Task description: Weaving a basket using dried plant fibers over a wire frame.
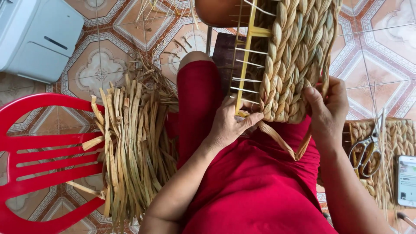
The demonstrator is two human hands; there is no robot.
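On the lap, the left hand (227,125) pinches a straw strand (281,141) against the half-woven basket (294,56); the right hand (327,110) grips its edge. Keep the strand taut and flat, tucked snugly behind the yellow frame (247,60).

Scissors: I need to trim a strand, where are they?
The scissors lie at the head view's right edge, on a woven piece beside the right hand, left of a phone.

Tan braided basket (294,56), yellow frame (247,56), red chair (39,160), patterned tiles (99,69).
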